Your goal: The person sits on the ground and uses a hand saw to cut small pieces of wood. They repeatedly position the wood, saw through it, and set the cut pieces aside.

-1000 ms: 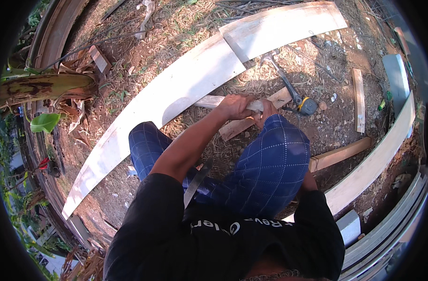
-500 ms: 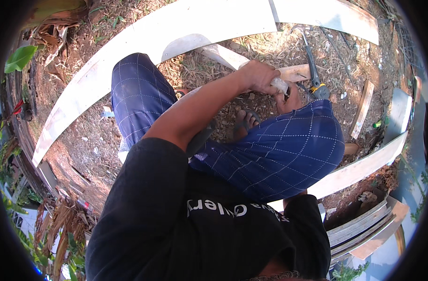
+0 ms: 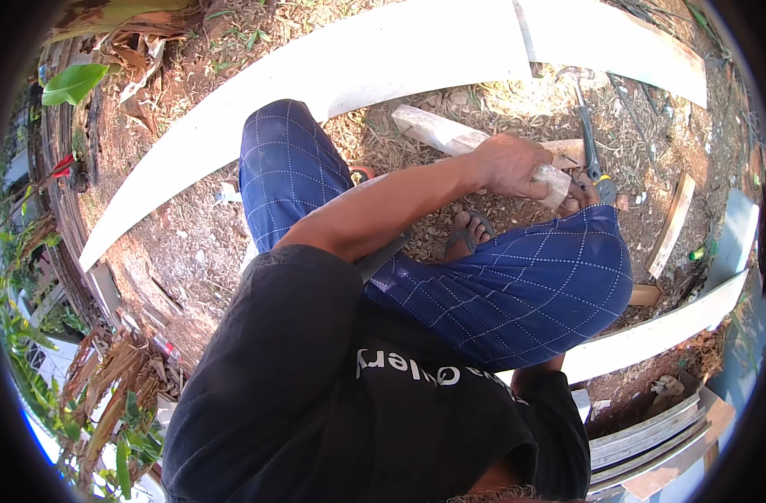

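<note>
Nearest to the camera is your black short-sleeved shirt (image 3: 341,394), and just past it your knees in blue trousers with a thin white diamond check (image 3: 517,293), bent as you crouch over bare, littered earth. One foot in a sandal (image 3: 465,235) shows between your legs.

Your left forearm crosses from the shoulder up and to the right, over your knee. Your left hand (image 3: 510,164) is closed around a short, pale, rough-sawn block of wood (image 3: 458,141), fingers wrapped over its right-hand end, so the grip is clamped on the block. The block lies slanting on the ground just beyond your right knee, its free end pointing up and left towards the long board.

Your right hand (image 3: 581,191) is mostly hidden behind your right knee; only a few fingertips show beside the block's end, and you cannot tell whether they are closed or loose.

Just beside that hand lies a hammer with a black and yellow grip (image 3: 591,142), its metal head pointing away from you.

Further out, a long, white, flat board (image 3: 332,92) runs across the ground, meeting a second white board (image 3: 626,42) at its right end. A short wooden offcut (image 3: 673,222) lies off to the right, well apart.
</note>
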Action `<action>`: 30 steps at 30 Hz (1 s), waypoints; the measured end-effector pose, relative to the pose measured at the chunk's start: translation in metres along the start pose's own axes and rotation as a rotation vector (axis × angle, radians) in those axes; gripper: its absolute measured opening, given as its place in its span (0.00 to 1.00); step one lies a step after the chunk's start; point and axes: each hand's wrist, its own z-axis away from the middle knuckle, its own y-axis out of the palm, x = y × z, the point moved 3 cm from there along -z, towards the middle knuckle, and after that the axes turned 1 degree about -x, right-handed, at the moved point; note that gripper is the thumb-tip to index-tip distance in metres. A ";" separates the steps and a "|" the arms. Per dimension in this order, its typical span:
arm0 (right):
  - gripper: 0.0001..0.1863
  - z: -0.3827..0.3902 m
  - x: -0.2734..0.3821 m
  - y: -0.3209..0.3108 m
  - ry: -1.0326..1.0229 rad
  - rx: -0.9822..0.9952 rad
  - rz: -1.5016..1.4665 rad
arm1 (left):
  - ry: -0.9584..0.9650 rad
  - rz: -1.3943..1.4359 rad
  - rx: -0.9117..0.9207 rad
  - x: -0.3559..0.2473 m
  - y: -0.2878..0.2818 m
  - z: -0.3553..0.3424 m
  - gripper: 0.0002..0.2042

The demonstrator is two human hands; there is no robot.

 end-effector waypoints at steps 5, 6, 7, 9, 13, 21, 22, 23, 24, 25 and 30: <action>0.30 0.011 0.110 -0.043 -0.148 -0.177 0.076 | -0.188 0.670 -0.211 -0.047 -0.107 0.013 0.19; 0.30 0.008 0.134 -0.043 -0.168 -0.204 0.147 | -0.120 0.717 -0.376 -0.050 -0.135 0.021 0.20; 0.28 0.006 0.157 -0.052 -0.177 -0.232 0.225 | -0.036 0.760 -0.530 -0.053 -0.165 0.029 0.20; 0.23 -0.013 0.186 -0.063 -0.233 -0.233 0.267 | 0.005 0.985 -0.753 -0.045 -0.217 0.069 0.20; 0.23 -0.058 0.242 -0.048 -0.302 -0.145 0.277 | 0.352 0.769 -1.185 -0.114 -0.343 0.206 0.23; 0.23 -0.094 0.307 0.181 -0.560 0.638 0.473 | -0.239 -0.033 -1.756 -0.164 -0.360 0.510 0.22; 0.23 -0.074 0.311 0.224 -0.550 0.760 0.607 | -0.670 -0.193 -1.654 -0.173 -0.337 0.521 0.22; 0.23 -0.051 0.313 0.261 -0.544 0.834 0.769 | -0.900 -0.218 -1.568 -0.150 -0.320 0.531 0.23; 0.22 -0.035 0.303 0.296 -0.545 0.957 0.814 | -1.140 -0.263 -1.442 -0.143 -0.303 0.544 0.24; 0.22 -0.018 0.292 0.326 -0.554 1.075 0.860 | -1.177 -0.243 -1.433 -0.128 -0.282 0.563 0.25; 0.21 0.045 0.167 0.439 -0.922 1.630 1.426 | -1.379 -0.045 -1.407 -0.036 -0.126 0.634 0.30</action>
